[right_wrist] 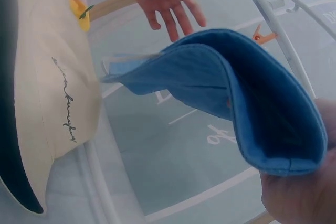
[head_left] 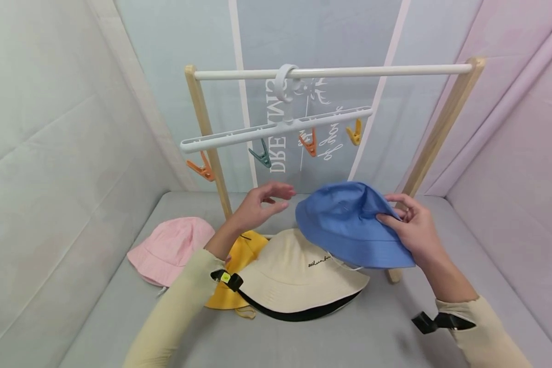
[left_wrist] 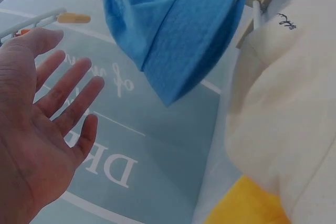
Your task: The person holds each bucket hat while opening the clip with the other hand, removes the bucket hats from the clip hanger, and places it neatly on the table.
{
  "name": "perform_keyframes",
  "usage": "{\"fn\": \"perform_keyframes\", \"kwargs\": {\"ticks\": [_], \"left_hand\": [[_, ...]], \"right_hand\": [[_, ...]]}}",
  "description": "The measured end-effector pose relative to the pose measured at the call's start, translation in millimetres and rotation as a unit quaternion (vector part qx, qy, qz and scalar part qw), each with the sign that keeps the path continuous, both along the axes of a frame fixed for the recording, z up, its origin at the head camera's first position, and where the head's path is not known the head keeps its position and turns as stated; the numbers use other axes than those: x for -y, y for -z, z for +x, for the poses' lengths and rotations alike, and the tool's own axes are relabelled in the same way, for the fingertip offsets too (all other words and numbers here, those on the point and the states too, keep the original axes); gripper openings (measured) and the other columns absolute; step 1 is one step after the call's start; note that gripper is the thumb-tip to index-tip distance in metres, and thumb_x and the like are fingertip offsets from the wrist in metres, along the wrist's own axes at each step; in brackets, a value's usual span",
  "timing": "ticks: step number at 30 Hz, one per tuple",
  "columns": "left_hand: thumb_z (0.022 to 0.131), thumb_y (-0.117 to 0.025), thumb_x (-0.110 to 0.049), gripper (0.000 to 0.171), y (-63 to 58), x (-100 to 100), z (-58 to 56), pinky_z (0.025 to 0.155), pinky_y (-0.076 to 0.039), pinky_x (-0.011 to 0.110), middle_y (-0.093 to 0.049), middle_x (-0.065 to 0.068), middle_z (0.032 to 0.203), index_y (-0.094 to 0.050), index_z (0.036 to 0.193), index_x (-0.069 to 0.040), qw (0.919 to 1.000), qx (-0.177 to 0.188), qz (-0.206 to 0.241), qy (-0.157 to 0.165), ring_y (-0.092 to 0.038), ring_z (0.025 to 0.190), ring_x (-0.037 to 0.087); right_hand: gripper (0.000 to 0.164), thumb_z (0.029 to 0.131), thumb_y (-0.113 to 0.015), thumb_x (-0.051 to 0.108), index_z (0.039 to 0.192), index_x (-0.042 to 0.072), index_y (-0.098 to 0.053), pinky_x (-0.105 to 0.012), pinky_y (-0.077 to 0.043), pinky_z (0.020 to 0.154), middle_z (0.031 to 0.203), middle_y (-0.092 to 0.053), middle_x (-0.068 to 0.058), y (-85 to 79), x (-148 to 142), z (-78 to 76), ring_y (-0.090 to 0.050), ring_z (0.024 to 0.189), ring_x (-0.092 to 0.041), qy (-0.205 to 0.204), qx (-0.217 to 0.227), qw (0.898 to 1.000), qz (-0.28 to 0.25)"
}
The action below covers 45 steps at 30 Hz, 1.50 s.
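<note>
My right hand [head_left: 416,227] grips a blue bucket hat [head_left: 349,225] by the brim's right side, thumb on the near face. The hat is held up, overlapping a cream bucket hat [head_left: 294,271] in the head view. A fold in the blue brim [right_wrist: 278,124] shows close up in the right wrist view. To the left of the blue hat, my left hand [head_left: 264,204] is raised with nothing in it, its fingers [left_wrist: 68,87] spread and slightly bent. Above both hands hangs a white clip hanger [head_left: 276,130] with orange, teal and yellow clips [head_left: 355,133].
The hanger hooks over the white rail [head_left: 372,70] of a wood-legged rack. A pink bucket hat [head_left: 175,248] lies at left, and a yellow hat [head_left: 223,296] is partly beneath the cream one. Pale fabric walls [head_left: 64,128] enclose the grey surface [head_left: 340,342].
</note>
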State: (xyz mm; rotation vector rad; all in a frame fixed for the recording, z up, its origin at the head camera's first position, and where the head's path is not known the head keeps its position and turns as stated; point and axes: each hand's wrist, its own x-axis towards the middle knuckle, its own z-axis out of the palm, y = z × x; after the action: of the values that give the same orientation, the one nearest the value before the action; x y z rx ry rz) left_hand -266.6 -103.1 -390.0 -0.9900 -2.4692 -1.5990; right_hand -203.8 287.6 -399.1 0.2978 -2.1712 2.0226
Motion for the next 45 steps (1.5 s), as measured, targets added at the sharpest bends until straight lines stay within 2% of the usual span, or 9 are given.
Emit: {"fn": "perform_keyframes", "kwargs": {"ticks": [6,8,13,19,23,30,40,45], "left_hand": [[0.110,-0.068,-0.014,0.041,3.4,5,7.4,0.114,-0.053,0.052,-0.077,0.014,0.147,-0.067,0.150,-0.006,0.9999,-0.011,-0.008,0.002,-0.070,0.141,0.034],[0.109,-0.068,-0.014,0.041,3.3,6,10.0,0.114,-0.053,0.054,-0.077,0.013,0.147,-0.067,0.150,-0.007,0.9998,-0.016,-0.012,0.003,-0.070,0.140,0.033],[0.108,-0.070,-0.014,0.042,1.2,12,16.6,0.112,-0.053,0.047,-0.078,0.013,0.146,-0.068,0.149,-0.007,0.9996,-0.023,-0.018,-0.003,-0.071,0.140,0.033],[0.108,-0.071,-0.013,0.040,0.9,28,22.3,0.112,-0.053,0.048,-0.078,0.014,0.145,-0.070,0.147,-0.007,0.9990,-0.032,-0.032,-0.004,-0.072,0.138,0.034],[0.107,-0.071,-0.011,0.041,-0.4,38,25.1,0.112,-0.051,0.049,-0.078,0.015,0.145,-0.070,0.147,-0.007,0.9988,-0.032,-0.037,-0.004,-0.071,0.139,0.035],[0.108,-0.072,-0.013,0.041,-0.9,51,31.5,0.113,-0.050,0.047,-0.078,0.010,0.146,-0.070,0.149,-0.011,0.9986,-0.027,-0.044,-0.012,-0.071,0.138,0.031],[0.108,-0.073,-0.015,0.041,0.1,66,39.5,0.112,-0.050,0.047,-0.079,0.009,0.146,-0.070,0.149,-0.017,0.9976,-0.022,-0.055,-0.035,-0.071,0.139,0.029],[0.108,-0.073,-0.014,0.041,0.2,75,43.6,0.114,-0.049,0.049,-0.078,0.010,0.146,-0.070,0.149,-0.015,0.9968,-0.024,-0.064,-0.043,-0.069,0.140,0.030]], "right_hand": [[0.044,0.100,-0.076,-0.010,0.120,0.030,-0.077,-0.019,-0.059,0.059,0.088,-0.087,0.012,-2.3,-8,3.3,-0.081,0.077,0.001,-0.025,0.016,1.000,-0.010],[0.044,0.101,-0.075,-0.010,0.120,0.030,-0.077,-0.019,-0.060,0.061,0.088,-0.088,0.011,-3.0,-10,4.8,-0.082,0.080,0.001,-0.033,0.023,0.999,-0.014],[0.044,0.102,-0.073,-0.010,0.121,0.030,-0.076,-0.022,-0.062,0.062,0.085,-0.087,0.008,-4.5,-13,9.5,-0.083,0.082,-0.001,-0.054,0.043,0.997,-0.023],[0.045,0.102,-0.074,-0.008,0.120,0.034,-0.077,-0.022,-0.060,0.058,0.071,-0.081,0.006,-5.3,-14,13.3,-0.079,0.068,-0.004,-0.058,0.053,0.997,0.002],[0.047,0.102,-0.074,-0.009,0.118,0.035,-0.077,-0.021,-0.057,0.057,0.067,-0.076,0.006,-4.5,-14,13.4,-0.075,0.064,-0.003,-0.060,0.064,0.996,0.008],[0.049,0.102,-0.074,-0.007,0.117,0.040,-0.074,-0.019,-0.049,0.055,0.061,-0.062,0.010,-0.2,-21,11.6,-0.062,0.057,0.000,-0.058,0.079,0.994,0.053],[0.050,0.103,-0.069,-0.009,0.122,0.037,-0.075,-0.022,-0.047,0.058,0.062,-0.055,0.015,12.7,-35,7.5,-0.060,0.060,0.001,-0.115,0.064,0.989,0.061],[0.049,0.104,-0.067,-0.009,0.123,0.035,-0.075,-0.022,-0.048,0.062,0.062,-0.052,0.017,16.4,-42,6.5,-0.064,0.066,0.003,-0.139,0.073,0.985,0.066]]}}
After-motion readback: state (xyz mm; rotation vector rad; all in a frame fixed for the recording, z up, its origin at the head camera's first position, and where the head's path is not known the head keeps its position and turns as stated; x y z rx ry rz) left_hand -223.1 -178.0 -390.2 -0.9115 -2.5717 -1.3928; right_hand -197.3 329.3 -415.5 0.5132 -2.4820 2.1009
